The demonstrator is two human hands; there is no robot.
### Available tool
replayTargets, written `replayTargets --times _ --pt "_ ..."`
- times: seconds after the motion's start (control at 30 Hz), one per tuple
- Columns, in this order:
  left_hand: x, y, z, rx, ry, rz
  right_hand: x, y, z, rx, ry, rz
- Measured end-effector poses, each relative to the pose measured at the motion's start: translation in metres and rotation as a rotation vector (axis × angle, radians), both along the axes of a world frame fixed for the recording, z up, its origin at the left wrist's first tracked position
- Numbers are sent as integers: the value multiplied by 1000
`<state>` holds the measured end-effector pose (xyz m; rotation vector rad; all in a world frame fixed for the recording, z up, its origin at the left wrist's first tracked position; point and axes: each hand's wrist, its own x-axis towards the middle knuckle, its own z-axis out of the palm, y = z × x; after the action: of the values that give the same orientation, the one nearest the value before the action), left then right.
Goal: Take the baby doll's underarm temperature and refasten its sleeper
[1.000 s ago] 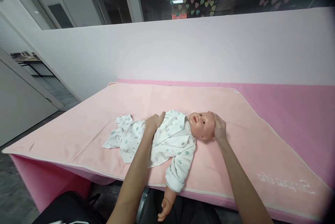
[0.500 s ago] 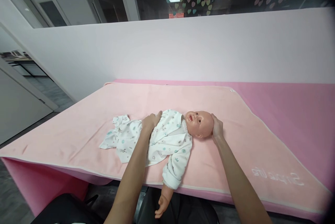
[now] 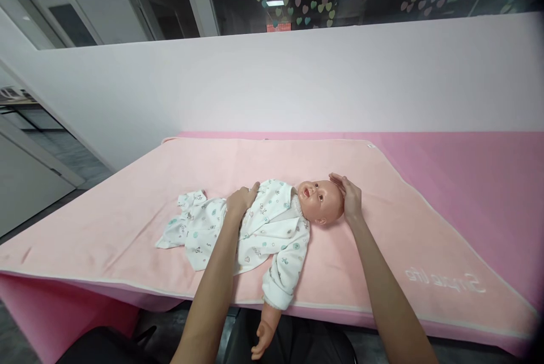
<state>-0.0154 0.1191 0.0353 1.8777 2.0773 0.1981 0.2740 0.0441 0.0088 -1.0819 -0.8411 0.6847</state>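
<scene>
A baby doll (image 3: 319, 201) in a white printed romper lies on its back on a light pink blanket (image 3: 127, 205), head to the right. My left hand (image 3: 240, 202) rests palm down on the doll's belly, over the romper. My right hand (image 3: 349, 196) cups the top of the doll's head, fingers curved around it. One doll arm (image 3: 267, 334) hangs over the near edge of the table.
The blanket covers a pink table (image 3: 476, 171) that runs along a white partition wall (image 3: 297, 80). The table's near edge (image 3: 63, 290) is right in front of me. Dark windows with heart stickers are above the wall; a doorway is at the far left.
My right hand has shifted slightly around the crown of the doll's head, fingers now reaching over the top. The left hand stays on the belly. The view has drifted a little.
</scene>
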Motion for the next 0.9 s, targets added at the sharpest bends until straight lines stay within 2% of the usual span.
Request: replayTargets --times 0.1,0.17,0.37,0.6,0.67,0.8,0.9 --pt "0 -1 1 1 0 -2 -7 -6 6 65 -303 51" --pt "1 -2 1 -4 2 0 -9 -8 4 59 -333 48" --pt "2 -3 3 -3 17 -5 -7 -4 -3 19 -101 75" --pt "1 -2 2 -3 -1 1 -9 -4 -7 -92 214 220" --pt "1 -2 2 -5 0 0 -10 -6 -6 -123 249 284" --pt "1 -3 4 -5 -2 -1 -12 -11 -1 -215 340 506" --pt "1 -4 5 4 5 1 -13 -12 1 -268 381 532"
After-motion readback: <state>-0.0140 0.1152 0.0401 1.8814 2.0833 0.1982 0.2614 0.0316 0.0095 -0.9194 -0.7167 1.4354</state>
